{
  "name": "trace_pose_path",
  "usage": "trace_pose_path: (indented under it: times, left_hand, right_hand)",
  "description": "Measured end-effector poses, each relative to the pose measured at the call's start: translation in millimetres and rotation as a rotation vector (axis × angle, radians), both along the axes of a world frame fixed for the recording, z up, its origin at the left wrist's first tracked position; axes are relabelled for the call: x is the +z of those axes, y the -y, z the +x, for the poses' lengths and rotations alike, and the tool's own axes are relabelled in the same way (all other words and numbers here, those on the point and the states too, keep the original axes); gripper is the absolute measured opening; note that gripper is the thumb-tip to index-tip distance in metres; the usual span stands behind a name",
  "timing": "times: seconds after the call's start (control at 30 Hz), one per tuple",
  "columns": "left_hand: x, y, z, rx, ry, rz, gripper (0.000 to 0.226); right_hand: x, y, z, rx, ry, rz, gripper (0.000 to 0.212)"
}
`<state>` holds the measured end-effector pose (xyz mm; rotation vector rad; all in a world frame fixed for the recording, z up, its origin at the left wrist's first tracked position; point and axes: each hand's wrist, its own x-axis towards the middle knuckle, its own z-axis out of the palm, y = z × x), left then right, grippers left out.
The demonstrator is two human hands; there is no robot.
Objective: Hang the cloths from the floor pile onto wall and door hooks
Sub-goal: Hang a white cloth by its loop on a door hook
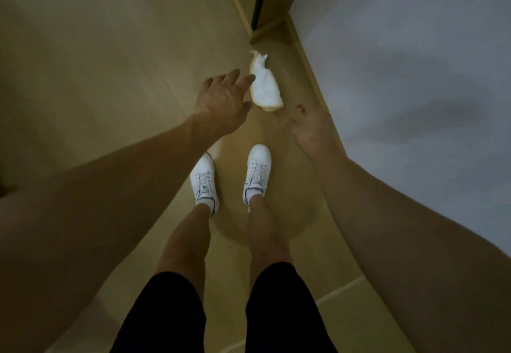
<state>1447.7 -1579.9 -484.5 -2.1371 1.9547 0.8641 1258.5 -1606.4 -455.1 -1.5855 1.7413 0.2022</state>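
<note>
Head view: left hand (pixel 224 98) beside white cloth (pixel 265 87)

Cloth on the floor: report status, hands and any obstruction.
Left hand open, fingertips reaching beside the white cloth. Right hand open, palm up, holding nothing. Cloth crumpled on the wooden floor near the wall. Nothing blocking it.

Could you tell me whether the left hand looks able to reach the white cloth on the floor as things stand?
Probably yes. The left hand is open, its fingertips right beside the cloth, with only bare floor around it. Whether they already touch, I cannot tell.
</note>
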Motion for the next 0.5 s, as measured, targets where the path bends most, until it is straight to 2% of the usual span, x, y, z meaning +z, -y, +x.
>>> trace_pose_path:
  times: [0.3, 0.5]
  left_hand:
    - [-190, -3, -4, -0.089, -0.030, 0.060, 0.063]
    - [-287, 2, -12, -0.128, -0.019, 0.061, 0.066]
  right_hand:
    - [-193, 6, 10, -0.010, -0.056, -0.079, 0.040]
    - [-286, 15, 13, 0.039, -0.117, -0.168, 0.040]
